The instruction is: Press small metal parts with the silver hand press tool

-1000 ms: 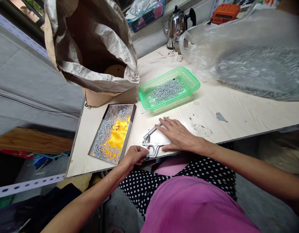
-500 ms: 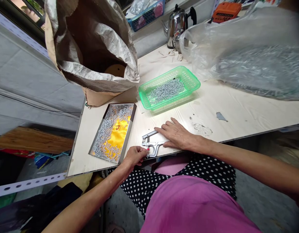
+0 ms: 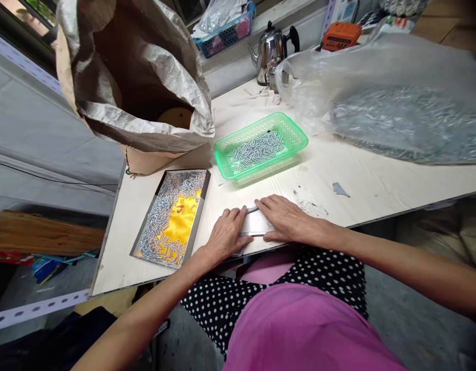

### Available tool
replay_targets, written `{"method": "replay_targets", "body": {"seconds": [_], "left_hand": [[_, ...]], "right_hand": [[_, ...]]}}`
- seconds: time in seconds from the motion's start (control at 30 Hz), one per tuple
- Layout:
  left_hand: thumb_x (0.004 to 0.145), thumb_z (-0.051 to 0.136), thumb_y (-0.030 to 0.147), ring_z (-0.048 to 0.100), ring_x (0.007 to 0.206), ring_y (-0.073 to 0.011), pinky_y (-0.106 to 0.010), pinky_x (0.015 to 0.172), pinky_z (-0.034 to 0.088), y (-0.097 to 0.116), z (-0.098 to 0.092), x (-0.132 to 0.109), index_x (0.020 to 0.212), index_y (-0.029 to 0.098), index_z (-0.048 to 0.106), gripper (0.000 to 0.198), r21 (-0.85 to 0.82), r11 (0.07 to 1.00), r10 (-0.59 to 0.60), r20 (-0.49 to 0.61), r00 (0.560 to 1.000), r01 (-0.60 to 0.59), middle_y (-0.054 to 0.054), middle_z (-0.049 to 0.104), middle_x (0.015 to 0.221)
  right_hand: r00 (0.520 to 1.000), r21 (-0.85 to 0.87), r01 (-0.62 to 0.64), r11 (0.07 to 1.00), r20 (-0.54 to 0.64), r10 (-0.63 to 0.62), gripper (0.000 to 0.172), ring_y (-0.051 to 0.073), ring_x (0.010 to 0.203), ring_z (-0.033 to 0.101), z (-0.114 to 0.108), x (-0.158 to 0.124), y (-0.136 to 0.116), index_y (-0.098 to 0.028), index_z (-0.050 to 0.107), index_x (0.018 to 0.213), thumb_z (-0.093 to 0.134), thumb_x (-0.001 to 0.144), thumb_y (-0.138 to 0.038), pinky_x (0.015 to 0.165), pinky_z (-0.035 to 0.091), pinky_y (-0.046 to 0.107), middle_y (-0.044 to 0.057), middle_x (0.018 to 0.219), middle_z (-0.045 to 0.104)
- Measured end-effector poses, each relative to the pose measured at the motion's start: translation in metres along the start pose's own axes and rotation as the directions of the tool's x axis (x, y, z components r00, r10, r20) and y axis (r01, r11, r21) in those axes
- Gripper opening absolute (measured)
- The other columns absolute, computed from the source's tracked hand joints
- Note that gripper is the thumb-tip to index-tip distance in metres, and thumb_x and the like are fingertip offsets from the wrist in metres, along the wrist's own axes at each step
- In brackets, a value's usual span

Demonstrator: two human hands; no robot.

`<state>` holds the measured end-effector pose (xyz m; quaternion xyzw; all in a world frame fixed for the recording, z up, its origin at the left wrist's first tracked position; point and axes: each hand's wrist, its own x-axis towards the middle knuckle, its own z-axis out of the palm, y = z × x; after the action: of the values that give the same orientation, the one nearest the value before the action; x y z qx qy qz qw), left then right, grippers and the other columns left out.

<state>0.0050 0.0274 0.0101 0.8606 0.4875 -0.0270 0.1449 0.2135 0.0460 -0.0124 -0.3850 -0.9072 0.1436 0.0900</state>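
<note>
Left hand (image 3: 227,233) and right hand (image 3: 285,218), both partly curled, clasp the metal tool (image 3: 257,235); green basket (image 3: 289,129) stands beyond their grip.

The tool (image 3: 256,234) lies before the basket (image 3: 269,163).

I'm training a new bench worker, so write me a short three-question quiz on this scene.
1. True or false: the tray lies to the left of the left hand.
2. What do the left hand and the right hand both touch? (a) a kettle; (b) a metal tool; (c) a plastic bag.
3. What colour is the basket on the table?

Key: 1. True. 2. b. 3. Green.
</note>
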Motion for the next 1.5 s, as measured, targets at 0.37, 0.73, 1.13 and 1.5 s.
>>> {"method": "replay_targets", "body": {"seconds": [0.37, 0.73, 1.13, 1.5], "left_hand": [[0.094, 0.053, 0.039, 0.051, 0.092, -0.0234, -0.035, 0.079, 0.044, 0.001, 0.000, 0.026, 0.105, 0.017, 0.065, 0.026, -0.032, 0.999, 0.046, 0.045, 0.998, -0.045, -0.008, 0.060, 0.095], [0.088, 0.063, 0.043, 0.053, 0.110, -0.0285, -0.042, 0.090, 0.049, 0.008, 0.012, 0.010, 0.132, 0.017, 0.051, 0.052, 0.040, 0.998, -0.032, -0.161, 0.986, 0.039, -0.012, 0.060, 0.121], [0.095, 0.050, 0.046, 0.041, 0.138, -0.0307, -0.055, 0.116, 0.029, 0.041, 0.056, -0.030, 0.135, 0.014, 0.048, 0.052, -0.171, 0.970, 0.115, -0.290, 0.950, -0.170, -0.016, 0.054, 0.140], [0.094, 0.055, 0.040, 0.065, 0.102, -0.0205, -0.030, 0.093, 0.052, 0.061, 0.041, -0.060, 0.117, 0.011, 0.061, 0.037, -0.085, 0.888, 0.362, -0.479, 0.800, -0.453, -0.012, 0.069, 0.108]], "right_hand": [[0.998, -0.008, 0.031, 0.999, 0.058, -0.031, 0.014, 0.023, 0.089, 0.054, 0.003, 0.010, 0.003, -0.011, 0.065, 0.094, 0.057, 0.093, -0.022, 0.080, 0.043, 0.035, 0.011, 0.093, 0.063], [0.996, -0.015, 0.083, 0.996, 0.025, -0.083, 0.051, 0.026, 0.094, 0.051, -0.013, 0.017, 0.026, -0.012, 0.063, 0.112, 0.070, 0.081, -0.051, 0.079, 0.040, 0.035, 0.013, 0.104, 0.061], [0.994, -0.142, -0.076, 0.987, -0.083, 0.065, 0.019, 0.022, 0.087, 0.050, 0.000, 0.054, 0.039, -0.013, 0.068, 0.086, 0.051, 0.094, -0.017, 0.075, 0.033, 0.032, 0.010, 0.088, 0.064], [0.773, -0.060, 0.630, 0.774, 0.148, -0.618, 0.017, 0.022, 0.091, 0.044, 0.012, 0.085, -0.064, -0.019, 0.066, 0.071, 0.063, 0.088, -0.022, 0.067, 0.029, 0.034, 0.007, 0.088, 0.059]]}}
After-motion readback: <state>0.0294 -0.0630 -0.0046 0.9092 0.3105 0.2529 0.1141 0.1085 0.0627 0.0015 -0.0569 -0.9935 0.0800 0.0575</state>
